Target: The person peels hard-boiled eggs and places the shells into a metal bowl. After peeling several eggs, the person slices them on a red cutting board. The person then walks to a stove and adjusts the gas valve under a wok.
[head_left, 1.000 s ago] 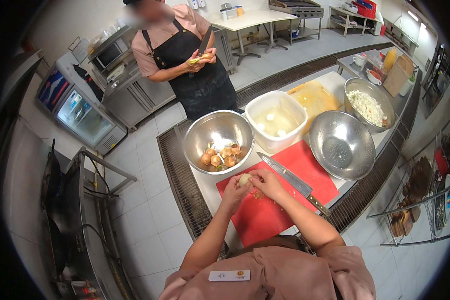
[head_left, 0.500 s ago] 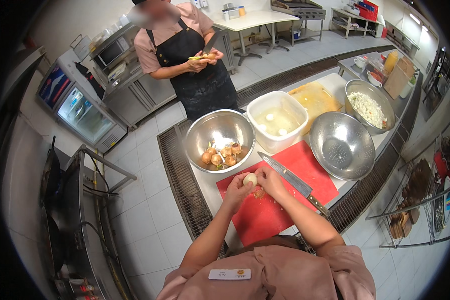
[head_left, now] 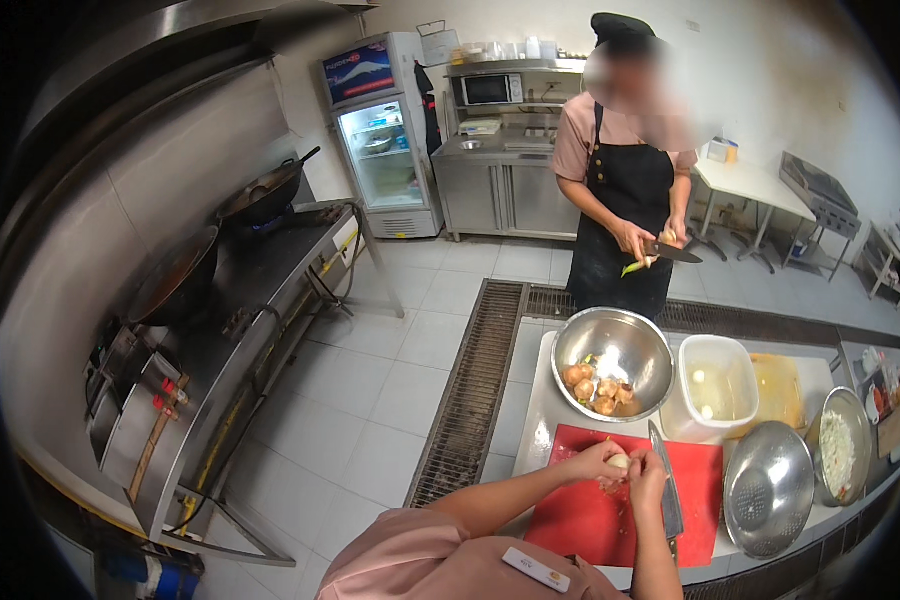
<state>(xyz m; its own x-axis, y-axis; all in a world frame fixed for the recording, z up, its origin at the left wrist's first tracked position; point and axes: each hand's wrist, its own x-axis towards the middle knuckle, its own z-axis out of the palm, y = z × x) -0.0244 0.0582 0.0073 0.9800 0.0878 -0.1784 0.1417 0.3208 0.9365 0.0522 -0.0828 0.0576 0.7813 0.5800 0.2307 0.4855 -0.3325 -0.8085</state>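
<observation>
A pale, peeled onion [head_left: 620, 461] is in my left hand [head_left: 596, 464], the fingers wrapped round it above the red cutting board [head_left: 698, 500]. The fingers of my right hand [head_left: 649, 472] are closed against the onion's right side; any bit of skin between them is too small to make out. To the right of that hand a large knife [head_left: 673, 500] lies on the board, its handle partly behind my forearm. Beyond the board, a steel bowl [head_left: 642, 345] holds several brown-skinned onions [head_left: 600, 388]. Small peel scraps lie under my hands.
Right of the bowl stand a white tub [head_left: 710, 420] with pale onions in liquid, a yellow board [head_left: 776, 385], a steel colander [head_left: 768, 490] and a bowl of chopped white pieces [head_left: 838, 450]. Across the table, a co-worker [head_left: 625, 200] holds a knife [head_left: 675, 252]. Woks [head_left: 265, 195] sit at left.
My view has swung left, so the table now appears lower right and the stove shows. My hands stay together at the onion. The co-worker's knife has gone from upright to nearly level.
</observation>
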